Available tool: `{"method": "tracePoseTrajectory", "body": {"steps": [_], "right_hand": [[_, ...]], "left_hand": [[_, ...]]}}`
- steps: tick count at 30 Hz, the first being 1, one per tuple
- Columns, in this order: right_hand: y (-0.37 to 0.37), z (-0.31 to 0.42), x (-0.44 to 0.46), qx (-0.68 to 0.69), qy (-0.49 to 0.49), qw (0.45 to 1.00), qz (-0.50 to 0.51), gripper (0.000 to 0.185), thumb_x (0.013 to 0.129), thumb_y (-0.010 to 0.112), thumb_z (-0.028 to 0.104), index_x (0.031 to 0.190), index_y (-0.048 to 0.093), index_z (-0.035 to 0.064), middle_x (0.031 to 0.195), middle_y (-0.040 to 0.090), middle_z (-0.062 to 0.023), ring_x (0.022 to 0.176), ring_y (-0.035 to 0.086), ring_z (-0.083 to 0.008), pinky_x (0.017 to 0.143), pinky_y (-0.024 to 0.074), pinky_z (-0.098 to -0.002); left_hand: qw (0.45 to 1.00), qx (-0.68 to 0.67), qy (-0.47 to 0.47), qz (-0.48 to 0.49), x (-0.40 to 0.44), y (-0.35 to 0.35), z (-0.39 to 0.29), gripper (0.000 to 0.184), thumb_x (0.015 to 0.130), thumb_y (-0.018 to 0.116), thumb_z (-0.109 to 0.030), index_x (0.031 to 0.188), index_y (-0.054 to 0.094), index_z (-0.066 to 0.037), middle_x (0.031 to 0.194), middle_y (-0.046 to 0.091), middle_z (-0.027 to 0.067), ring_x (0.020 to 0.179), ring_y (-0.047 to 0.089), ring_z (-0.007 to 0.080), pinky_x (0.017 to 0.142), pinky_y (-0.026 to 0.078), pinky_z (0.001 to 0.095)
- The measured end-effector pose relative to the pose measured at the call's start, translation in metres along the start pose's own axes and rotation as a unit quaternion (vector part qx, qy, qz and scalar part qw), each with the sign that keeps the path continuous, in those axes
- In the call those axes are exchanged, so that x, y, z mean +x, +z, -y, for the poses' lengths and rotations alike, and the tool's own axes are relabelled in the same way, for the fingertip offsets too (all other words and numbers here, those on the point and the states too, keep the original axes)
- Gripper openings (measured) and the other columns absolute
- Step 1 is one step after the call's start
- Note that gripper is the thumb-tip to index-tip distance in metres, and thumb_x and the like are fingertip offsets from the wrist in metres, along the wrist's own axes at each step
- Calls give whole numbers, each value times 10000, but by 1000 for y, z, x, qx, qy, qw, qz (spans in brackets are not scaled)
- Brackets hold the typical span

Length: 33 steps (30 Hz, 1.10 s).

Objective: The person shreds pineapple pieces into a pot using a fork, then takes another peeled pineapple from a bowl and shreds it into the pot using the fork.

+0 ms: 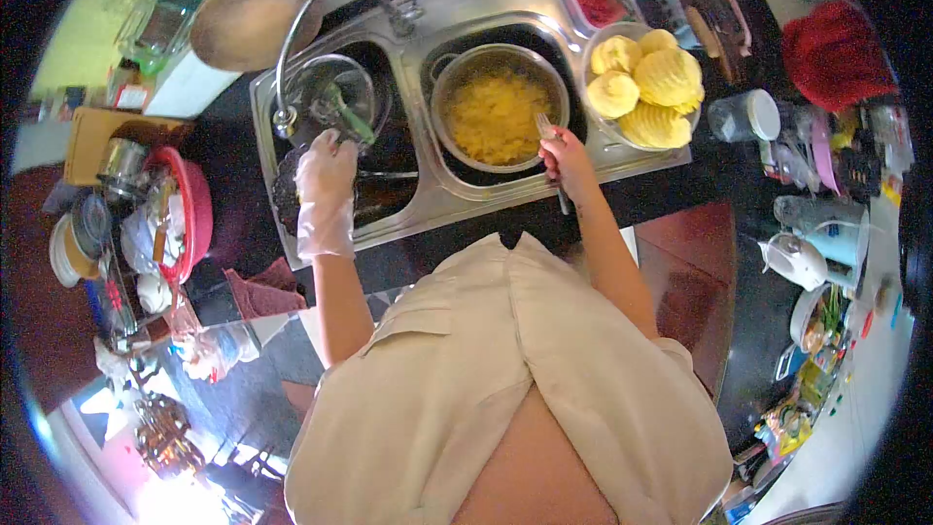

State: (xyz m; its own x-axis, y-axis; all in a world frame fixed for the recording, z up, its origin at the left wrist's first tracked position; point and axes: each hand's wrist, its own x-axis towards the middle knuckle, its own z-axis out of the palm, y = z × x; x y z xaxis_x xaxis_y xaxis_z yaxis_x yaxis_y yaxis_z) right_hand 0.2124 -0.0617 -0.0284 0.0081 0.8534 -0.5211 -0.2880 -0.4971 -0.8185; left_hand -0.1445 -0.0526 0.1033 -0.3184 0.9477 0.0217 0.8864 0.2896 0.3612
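Observation:
My right hand (569, 170) is closed round a fork (543, 123), its tines over the near right rim of a metal pot (440, 126). Yellow mash or shreds (496, 115) fill much of that pot, which sits in the right sink basin. My left hand (328, 180), in a clear plastic glove, is over the left basin. Its fingers look bent, but I cannot make out whether they grip anything. Just beyond them, a green object (352, 117) lies at a clear bowl (335, 66). A bowl of peeled, ridged yellow fruit (671, 78) stands right of the pot.
The curved faucet (284, 120) hangs over the left basin. A red plastic basin (199, 219) and a dark red cloth (264, 289) lie left. Behind the fruit stands a container with red contents (598, 3); a lidded jar (743, 117) is farther right.

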Motion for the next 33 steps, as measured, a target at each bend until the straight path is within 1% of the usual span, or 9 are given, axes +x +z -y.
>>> {"method": "tracePoseTrajectory", "body": {"steps": [5, 6, 12, 16, 22, 25, 27, 28, 33], "right_hand": [[-4, -10, 3, 2, -31, 999, 31, 230, 868, 574, 167, 1048, 500, 43, 670, 534, -9, 449, 433, -54, 378, 341, -209], [-4, -9, 1, 8, -39, 999, 15, 230, 868, 574, 167, 1048, 500, 43, 670, 534, -9, 449, 433, -54, 378, 341, -209], [-4, -13, -2, 26, -82, 995, 42, 184, 894, 541, 163, 1018, 506, 32, 692, 542, -20, 464, 445, -50, 376, 351, -202], [-4, -19, 1, 8, -98, 995, 14, 288, 876, 565, 189, 1093, 519, 5, 646, 560, -15, 409, 431, -76, 352, 337, -225], [-5, -12, -8, -26, -62, 997, 46, 171, 868, 566, 196, 924, 547, 35, 631, 544, -2, 413, 426, -77, 361, 345, -232], [-5, -13, -1, -34, -62, 997, 41, 170, 875, 563, 195, 947, 552, 41, 639, 544, -2, 419, 427, -77, 363, 343, -232], [-3, -13, -1, -5, -73, 997, 27, 172, 884, 553, 186, 976, 552, 41, 649, 547, -4, 427, 429, -71, 364, 340, -229], [-4, -11, -2, -5, -73, 997, 24, 172, 884, 553, 186, 976, 552, 41, 649, 547, -4, 427, 429, -71, 364, 340, -229], [-6, -18, 0, -2, -82, 996, 37, 238, 888, 544, 153, 1094, 540, 32, 659, 554, -3, 432, 429, -63, 364, 341, -223]], "left_hand": [[960, -202, 153, 117, 24, 36, -125, 427, 779, 554, -278, 1112, 609, -16, 1030, 633, 220, 989, 610, 343, 871, 466, 380], [959, -168, 181, 136, 16, 17, -167, 447, 778, 605, -243, 1169, 584, -26, 1095, 631, 188, 1035, 609, 266, 882, 462, 342], [842, -151, 504, 121, 14, 67, -312, 720, 681, 692, -408, 1246, 427, -50, 1055, 616, 201, 1018, 588, 333, 884, 452, 404], [837, -156, 488, 193, -9, 100, -357, 760, 657, 735, -404, 1248, 417, -48, 1051, 615, 184, 1029, 575, 341, 888, 446, 392], [832, -271, 444, 194, -16, 137, -358, 798, 629, 766, -410, 1246, 414, -48, 1033, 619, 164, 999, 581, 339, 883, 440, 389], [857, -232, 431, 158, -13, 121, -361, 696, 621, 789, -215, 1220, 481, -40, 1027, 646, 107, 983, 606, 260, 911, 448, 338], [765, -475, 301, 316, -9, 109, -366, 626, 621, 787, -185, 1170, 529, -30, 1002, 649, 97, 921, 626, 212, 850, 482, 319], [618, -635, 228, 404, -12, 102, -366, 513, 647, 765, -131, 1110, 571, -24, 994, 646, 85, 882, 630, 172, 803, 501, 297], [629, -657, 181, 374, 17, 153, -359, 417, 729, 695, -97, 1116, 563, -17, 1008, 642, 86, 890, 634, 175, 802, 506, 294]]}}
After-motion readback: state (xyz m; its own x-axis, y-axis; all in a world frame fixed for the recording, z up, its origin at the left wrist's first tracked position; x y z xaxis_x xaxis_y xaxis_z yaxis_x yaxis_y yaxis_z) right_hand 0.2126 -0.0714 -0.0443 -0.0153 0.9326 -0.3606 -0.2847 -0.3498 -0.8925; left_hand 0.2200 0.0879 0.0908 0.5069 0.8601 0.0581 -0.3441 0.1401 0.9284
